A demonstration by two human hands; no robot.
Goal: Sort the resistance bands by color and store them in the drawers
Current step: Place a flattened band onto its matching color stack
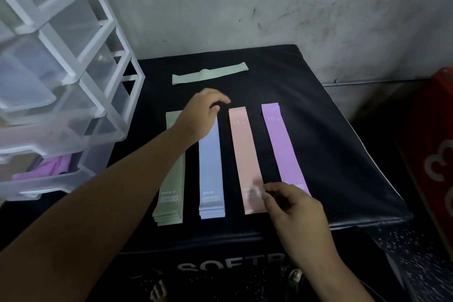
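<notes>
1. Lying flat on the padded black box (338,144), thin matte bands (282,144) form four stacks.
2. Left hand (199,115), loosely curled, empty, hides blue stack's (210,167) far end.
3. Right hand (294,206) blurs over pink stack (245,154); grip unclear.

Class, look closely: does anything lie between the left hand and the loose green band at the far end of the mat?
Nothing visible does. Only bare black mat separates the left hand from the loose green band lying crosswise beyond it.
</notes>
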